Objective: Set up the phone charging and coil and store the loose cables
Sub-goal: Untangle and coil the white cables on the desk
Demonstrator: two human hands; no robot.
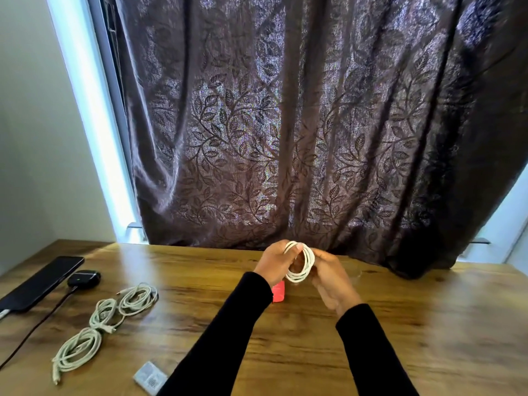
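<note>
coil of white cable [300, 264] pinched between left hand [275, 262] fingers [294, 248].

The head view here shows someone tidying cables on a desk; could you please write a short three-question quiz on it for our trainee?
1. True or false: both hands hold the white cable coil.
2. How many coiled cable bundles lie on the wooden desk?
3. Which lies nearest the desk's left edge: A) the phone, B) the red object, C) the grey packet?

Key: 1. True: the left hand and right hand grip it. 2. Three. 3. A.
</note>
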